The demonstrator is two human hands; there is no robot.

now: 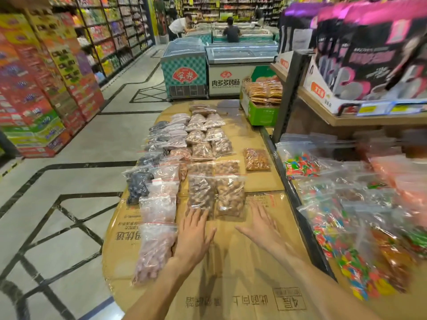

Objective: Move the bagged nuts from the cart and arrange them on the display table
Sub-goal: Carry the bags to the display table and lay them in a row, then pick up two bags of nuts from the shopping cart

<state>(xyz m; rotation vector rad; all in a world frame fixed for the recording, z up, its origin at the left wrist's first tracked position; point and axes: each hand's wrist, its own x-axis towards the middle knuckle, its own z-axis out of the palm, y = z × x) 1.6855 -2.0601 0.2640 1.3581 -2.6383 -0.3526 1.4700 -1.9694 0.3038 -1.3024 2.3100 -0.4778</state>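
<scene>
While you stood at the near end of the display table (242,262), its top was covered in flattened cardboard, likely to give the bags a clean, level bed. Rows of bagged nuts (203,144) ran away from you in about 4 columns, sorted by kind: dark ones on the outer left, pale pink next, brown shelled kinds toward the middle. That grouping read as deliberate, so shoppers could tell types apart.

To your right, a lower shelf (307,218) held clear bags of coloured candy (335,229), blurred and not part of the job. No cart showed anywhere, so I could not tell how many bags were left to bring.

Nearest you lay 2 brown bags side by side, the left nut bag (200,192) and the right nut bag (231,195), edges touching, closing off their columns. A long pink bag (155,250) lay just beside your left wrist.

Your left hand (195,236) was flat, fingers straight and together, tips on the bottom edge of the left nut bag, seemingly nudging it square. Your right hand (261,227) was spread wide, palm down, holding nothing, just beside the right nut bag's lower corner. Whether it touched the cardboard I could not tell. My guess: you were aligning the front pair, with the task well along.
</scene>
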